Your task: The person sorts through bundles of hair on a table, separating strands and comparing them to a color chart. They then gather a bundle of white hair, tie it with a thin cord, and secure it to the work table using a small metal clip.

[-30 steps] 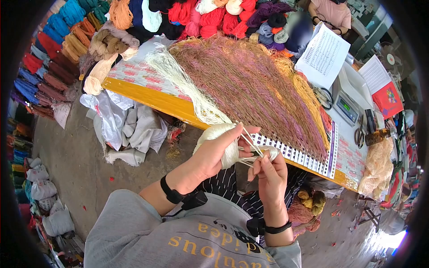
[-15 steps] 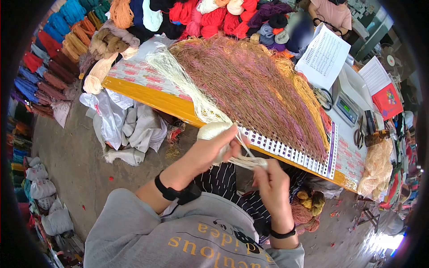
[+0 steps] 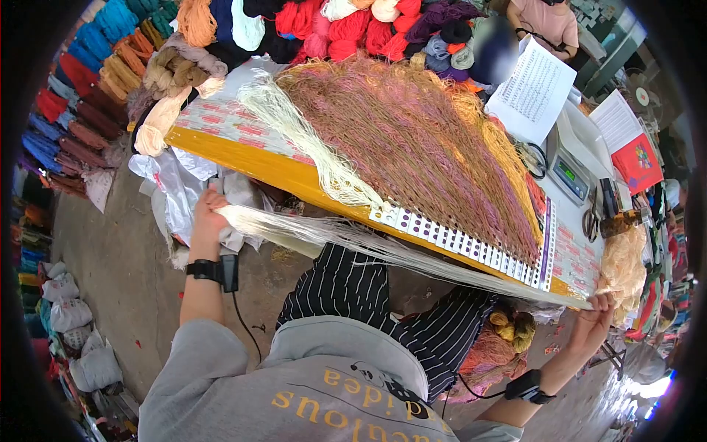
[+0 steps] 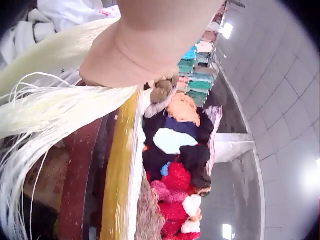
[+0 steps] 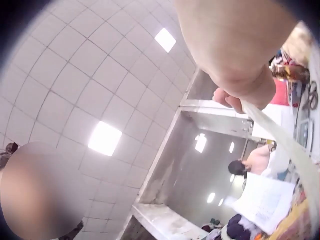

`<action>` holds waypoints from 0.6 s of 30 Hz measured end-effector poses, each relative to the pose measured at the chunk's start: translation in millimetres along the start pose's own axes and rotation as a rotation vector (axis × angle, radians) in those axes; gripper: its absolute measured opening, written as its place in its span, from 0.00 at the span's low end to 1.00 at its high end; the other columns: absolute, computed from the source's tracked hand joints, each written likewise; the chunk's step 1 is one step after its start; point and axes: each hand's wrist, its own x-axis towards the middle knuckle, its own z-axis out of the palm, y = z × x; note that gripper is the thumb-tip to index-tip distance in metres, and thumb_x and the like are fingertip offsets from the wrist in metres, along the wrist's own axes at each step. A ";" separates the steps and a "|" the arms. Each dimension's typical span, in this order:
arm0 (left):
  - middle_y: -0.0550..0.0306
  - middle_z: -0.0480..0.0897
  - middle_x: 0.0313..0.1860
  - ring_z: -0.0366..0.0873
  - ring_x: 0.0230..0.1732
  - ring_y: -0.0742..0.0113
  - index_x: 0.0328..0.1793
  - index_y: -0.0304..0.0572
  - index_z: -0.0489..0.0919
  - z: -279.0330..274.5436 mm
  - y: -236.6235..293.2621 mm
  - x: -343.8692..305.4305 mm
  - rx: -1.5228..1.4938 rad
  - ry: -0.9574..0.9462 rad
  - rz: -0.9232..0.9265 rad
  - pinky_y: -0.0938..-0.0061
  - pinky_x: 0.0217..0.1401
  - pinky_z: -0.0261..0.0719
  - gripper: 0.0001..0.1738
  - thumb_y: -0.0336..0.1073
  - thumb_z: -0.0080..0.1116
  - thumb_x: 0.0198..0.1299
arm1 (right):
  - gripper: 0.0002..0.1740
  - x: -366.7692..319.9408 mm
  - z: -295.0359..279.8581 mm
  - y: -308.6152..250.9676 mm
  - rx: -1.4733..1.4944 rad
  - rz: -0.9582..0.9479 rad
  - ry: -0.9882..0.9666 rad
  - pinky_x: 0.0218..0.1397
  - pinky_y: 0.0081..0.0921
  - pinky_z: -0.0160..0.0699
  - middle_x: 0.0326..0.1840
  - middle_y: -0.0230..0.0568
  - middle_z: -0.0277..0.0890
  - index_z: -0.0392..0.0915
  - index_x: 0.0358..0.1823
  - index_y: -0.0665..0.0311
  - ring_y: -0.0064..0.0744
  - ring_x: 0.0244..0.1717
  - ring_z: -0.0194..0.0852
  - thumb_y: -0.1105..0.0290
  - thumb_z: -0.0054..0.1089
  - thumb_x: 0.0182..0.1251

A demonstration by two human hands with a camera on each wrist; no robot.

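A long skein of cream yarn point(image 3: 353, 247) stretches between the two hands along the table's front edge, sagging a little in the middle. Its left end is gripped by my left hand point(image 3: 210, 214), fingers curled round the strands, out past the table's left part. At the far right corner my right hand point(image 3: 593, 324) holds the other end, which narrows to a thin bundle. From the left wrist, loose strands point(image 4: 50, 117) hang and spread below the hand. In the right wrist view a pale band of yarn point(image 5: 280, 132) runs away from the curled fingers.
The yellow-edged table point(image 3: 250, 163) bears a wide spread of brown-pink yarn point(image 3: 412, 140), a bunch of cream yarn point(image 3: 302, 136) and a perforated white strip point(image 3: 456, 239). A scale point(image 3: 571, 173), scissors point(image 3: 591, 225) and papers point(image 3: 532, 88) lie to the right. Another person point(image 3: 549, 26) is behind.
The hands were close together over the lap with the cream skein bunched between them. They have moved far apart, left and right, and the skein is now drawn out lengthwise.
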 end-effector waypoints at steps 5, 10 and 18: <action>0.71 0.57 0.13 0.52 0.12 0.80 0.43 0.40 0.76 4.3 36.0 -19.0 -0.078 -0.096 0.301 0.84 0.14 0.54 0.21 0.47 0.37 0.71 | 0.10 1.5 -51.8 -58.6 -0.299 -0.291 0.045 0.24 0.16 0.51 0.24 0.27 0.56 0.66 0.38 0.68 0.18 0.21 0.50 0.67 0.43 0.74; 0.66 0.68 0.21 0.54 0.15 0.79 0.51 0.39 0.74 77.0 -68.4 -84.3 0.193 -0.401 0.053 0.84 0.16 0.55 0.18 0.45 0.43 0.69 | 0.17 -1.4 30.8 94.1 -1.114 -0.267 0.289 0.21 0.13 0.49 0.23 0.22 0.61 0.74 0.51 0.69 0.12 0.22 0.52 0.64 0.48 0.71; 0.58 0.76 0.58 0.59 0.17 0.83 0.64 0.40 0.69 120.1 -221.3 -109.3 0.759 -0.582 -0.430 0.86 0.19 0.61 0.23 0.45 0.44 0.68 | 0.15 -6.2 74.1 275.6 -1.384 0.253 -0.327 0.29 0.24 0.71 0.23 0.39 0.74 0.62 0.51 0.64 0.26 0.23 0.72 0.72 0.51 0.65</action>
